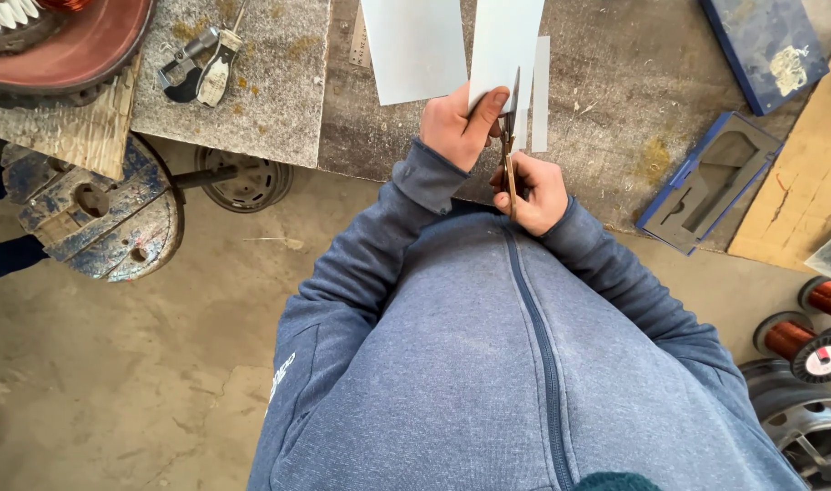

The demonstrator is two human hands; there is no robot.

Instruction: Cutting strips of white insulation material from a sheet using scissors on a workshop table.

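My left hand (453, 123) grips the sheet (504, 45) over the bench (606, 82), my right hand's (533, 191) fingers closed on the scissors (508, 155), the cut barely begun; one strip (540, 91) lies beside.

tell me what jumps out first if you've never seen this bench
At the middle of the top edge, the left hand holds a pale sheet while the right hand works scissors up into it, a thin strip lying just to the right. A wooden cable reel sits on the floor at left, and copper wire spools at the right edge.
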